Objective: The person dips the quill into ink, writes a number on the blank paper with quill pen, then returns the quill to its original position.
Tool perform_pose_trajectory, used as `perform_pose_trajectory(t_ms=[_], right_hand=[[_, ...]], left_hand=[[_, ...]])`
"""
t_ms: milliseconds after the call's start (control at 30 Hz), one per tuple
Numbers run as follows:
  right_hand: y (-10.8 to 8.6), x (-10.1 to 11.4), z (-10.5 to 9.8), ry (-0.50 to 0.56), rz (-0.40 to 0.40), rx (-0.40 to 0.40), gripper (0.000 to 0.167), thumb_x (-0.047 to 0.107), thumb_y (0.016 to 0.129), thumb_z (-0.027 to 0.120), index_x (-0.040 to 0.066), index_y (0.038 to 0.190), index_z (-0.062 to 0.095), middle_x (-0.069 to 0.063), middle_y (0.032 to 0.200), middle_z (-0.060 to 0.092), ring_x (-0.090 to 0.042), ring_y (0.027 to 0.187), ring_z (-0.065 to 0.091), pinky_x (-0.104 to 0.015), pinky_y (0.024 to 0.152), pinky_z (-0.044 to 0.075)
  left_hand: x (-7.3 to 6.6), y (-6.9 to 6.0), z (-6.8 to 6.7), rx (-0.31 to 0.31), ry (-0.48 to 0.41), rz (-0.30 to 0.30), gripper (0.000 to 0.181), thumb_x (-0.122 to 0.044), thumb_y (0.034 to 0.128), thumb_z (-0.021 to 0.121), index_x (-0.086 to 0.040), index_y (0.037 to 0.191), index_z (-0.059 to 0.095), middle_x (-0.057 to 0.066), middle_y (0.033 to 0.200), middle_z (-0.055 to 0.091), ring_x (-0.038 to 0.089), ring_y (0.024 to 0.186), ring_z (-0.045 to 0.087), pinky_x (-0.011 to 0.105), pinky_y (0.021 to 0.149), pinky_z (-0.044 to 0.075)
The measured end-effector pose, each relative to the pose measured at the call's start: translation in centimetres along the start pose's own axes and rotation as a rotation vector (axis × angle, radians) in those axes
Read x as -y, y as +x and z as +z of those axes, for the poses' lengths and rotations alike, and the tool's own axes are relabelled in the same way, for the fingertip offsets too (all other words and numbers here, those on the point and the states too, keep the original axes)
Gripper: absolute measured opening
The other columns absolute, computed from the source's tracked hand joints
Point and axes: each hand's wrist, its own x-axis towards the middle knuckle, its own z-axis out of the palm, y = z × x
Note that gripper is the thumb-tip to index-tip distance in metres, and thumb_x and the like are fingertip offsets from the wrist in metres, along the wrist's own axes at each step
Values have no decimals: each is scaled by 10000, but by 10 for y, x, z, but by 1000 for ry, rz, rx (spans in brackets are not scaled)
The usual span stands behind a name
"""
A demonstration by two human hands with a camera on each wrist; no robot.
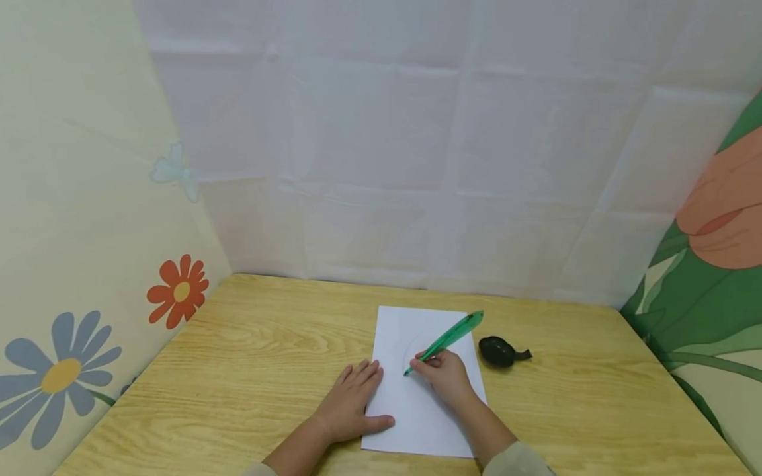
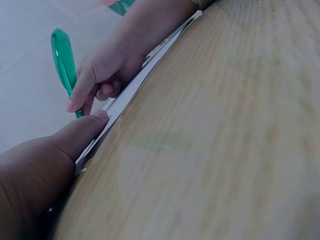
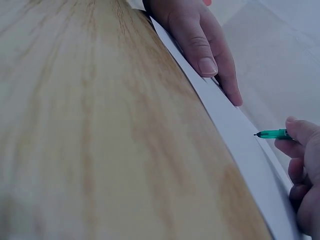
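Head view showed us the right grip (image 1: 445,378) pinching the pen (image 1: 449,336) above the paper (image 1: 425,436), its long axis slanting up and rightward from the tip; contact we couldn't confirm. Our left grip (image 1: 351,404), farther off, lay flat, fingers extended, across the paper's left edge. We found no readable labels or writing.

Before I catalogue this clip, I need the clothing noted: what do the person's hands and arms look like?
The left hand and right hand are ungloved. The right sleeve is light beige and stops well short of the hand; only a sliver of the left sleeve shows, in a similar colour.
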Motion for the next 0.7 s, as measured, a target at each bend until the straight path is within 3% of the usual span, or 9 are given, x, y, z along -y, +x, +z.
perform_pose_trajectory(t_ms=[700], right_hand=[[-9,2,-5,-1,-1,45,227,201,853,754,10,964,702,-72,817,751,-85,590,508,-195,496,405]], left_hand=[[3,0,4,-28,-10,15,949,-672,846,587,5,1481,386,162,1584,330,365,1489,246,570,1215,140]])
